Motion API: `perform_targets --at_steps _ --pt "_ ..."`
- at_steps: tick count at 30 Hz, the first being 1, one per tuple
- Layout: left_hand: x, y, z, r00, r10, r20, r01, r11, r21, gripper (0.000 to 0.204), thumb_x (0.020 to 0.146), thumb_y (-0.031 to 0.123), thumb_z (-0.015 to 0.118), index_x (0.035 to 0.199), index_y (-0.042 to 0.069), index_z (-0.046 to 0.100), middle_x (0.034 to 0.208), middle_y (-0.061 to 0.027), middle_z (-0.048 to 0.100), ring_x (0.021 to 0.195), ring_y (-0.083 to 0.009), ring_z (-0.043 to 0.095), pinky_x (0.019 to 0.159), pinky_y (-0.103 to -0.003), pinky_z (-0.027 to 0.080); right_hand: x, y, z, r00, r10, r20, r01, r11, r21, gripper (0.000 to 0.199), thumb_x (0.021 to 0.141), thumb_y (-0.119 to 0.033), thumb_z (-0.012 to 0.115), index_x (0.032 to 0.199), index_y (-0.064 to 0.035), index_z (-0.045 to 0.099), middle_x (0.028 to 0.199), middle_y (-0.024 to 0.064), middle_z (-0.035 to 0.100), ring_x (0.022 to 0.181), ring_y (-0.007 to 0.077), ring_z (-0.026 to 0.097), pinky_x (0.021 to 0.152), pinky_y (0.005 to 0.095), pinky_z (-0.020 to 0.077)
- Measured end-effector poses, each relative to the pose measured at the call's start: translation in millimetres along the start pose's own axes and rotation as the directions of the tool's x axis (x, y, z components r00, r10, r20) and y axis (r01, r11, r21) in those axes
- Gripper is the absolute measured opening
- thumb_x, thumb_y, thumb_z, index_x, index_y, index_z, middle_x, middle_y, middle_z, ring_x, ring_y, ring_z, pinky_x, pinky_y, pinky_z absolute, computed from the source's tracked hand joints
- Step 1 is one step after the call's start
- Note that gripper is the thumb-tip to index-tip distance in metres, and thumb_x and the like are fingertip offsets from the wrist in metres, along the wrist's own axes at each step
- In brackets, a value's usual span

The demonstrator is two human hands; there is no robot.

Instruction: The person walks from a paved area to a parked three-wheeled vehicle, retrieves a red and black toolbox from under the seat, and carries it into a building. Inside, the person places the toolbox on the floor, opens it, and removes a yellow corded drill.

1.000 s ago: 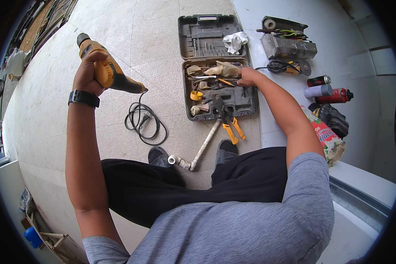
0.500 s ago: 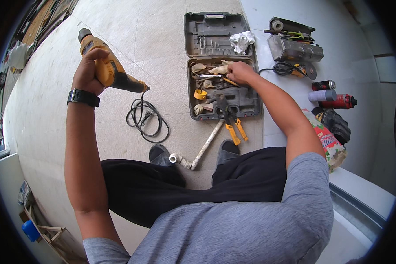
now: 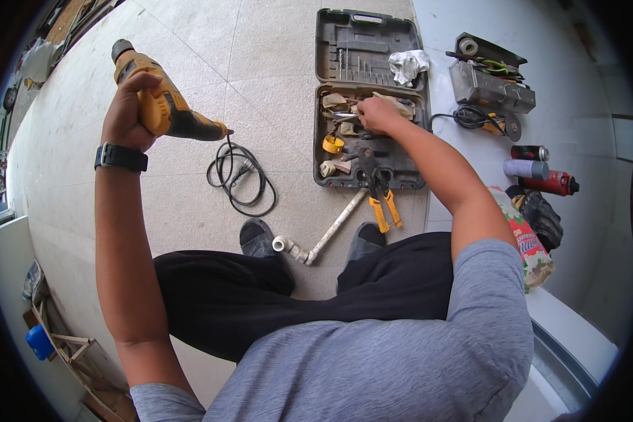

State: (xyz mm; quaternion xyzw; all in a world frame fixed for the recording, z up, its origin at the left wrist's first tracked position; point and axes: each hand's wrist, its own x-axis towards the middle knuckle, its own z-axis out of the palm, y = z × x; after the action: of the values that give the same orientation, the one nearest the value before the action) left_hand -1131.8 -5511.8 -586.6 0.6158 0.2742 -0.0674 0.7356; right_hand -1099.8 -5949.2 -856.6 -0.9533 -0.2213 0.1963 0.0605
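Observation:
My left hand (image 3: pixel 127 116) is wrapped round a yellow and black corded power drill (image 3: pixel 167 112), raised off the floor with its chuck toward the far left. My right hand (image 3: pixel 377 114) reaches into the lower half of an open tool case (image 3: pixel 321 146). Its fingers are bent down among loose bits and cloth scraps, and what they pinch is hidden. Near it lie a yellow ring-shaped piece (image 3: pixel 333 144) and an off-white roll (image 3: pixel 327 168). Pliers with yellow handles (image 3: pixel 377 193) lean over the case's near edge. Drill bits (image 3: pixel 359 68) stand in the lid beside a crumpled white cloth (image 3: pixel 408 67).
The drill's black cord (image 3: pixel 243 179) lies coiled on the tiles. A white pipe with elbows (image 3: pixel 330 228) rests between my feet. On the right are a metal toolbox (image 3: pixel 492 88), an angle grinder (image 3: pixel 496 124), several cans (image 3: pixel 527 169) and a colourful bag (image 3: pixel 524 243).
My right hand has shifted nearer the middle of the case's contents, away from a slim yellow stick. The drill stays in my left hand. The whole view has swung slightly.

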Motion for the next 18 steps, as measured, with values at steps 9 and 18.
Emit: perform_targets --at_steps 9,18 --pt "2.4 -7.9 19.6 0.996 0.087 -0.009 -0.085 0.989 0.120 0.064 0.075 0.014 0.074 0.130 0.000 0.045 0.108 -0.0134 0.057 0.099 -0.0278 0.062 0.089 -0.049 0.055 -25.6 60.9 -19.6 0.975 0.216 -0.061 -0.152 0.835 0.529 0.024 0.081 -0.028 0.073 0.093 -0.0072 0.076 0.086 0.0139 0.074 0.081 0.0273 0.070 0.076 0.0380 0.0539" --pt "12.0 -15.7 44.1 0.991 0.091 0.095 -0.109 0.973 0.205 0.056 0.072 0.016 0.075 0.120 -0.001 0.053 0.105 -0.0121 0.059 0.095 -0.0259 0.063 0.083 -0.045 0.056 -56.7 86.6 -24.6 0.963 0.259 -0.081 -0.179 0.831 0.527 0.025 0.075 -0.028 0.074 0.087 -0.0059 0.076 0.081 0.0137 0.073 0.076 0.0270 0.070 0.073 0.0375 0.0539"
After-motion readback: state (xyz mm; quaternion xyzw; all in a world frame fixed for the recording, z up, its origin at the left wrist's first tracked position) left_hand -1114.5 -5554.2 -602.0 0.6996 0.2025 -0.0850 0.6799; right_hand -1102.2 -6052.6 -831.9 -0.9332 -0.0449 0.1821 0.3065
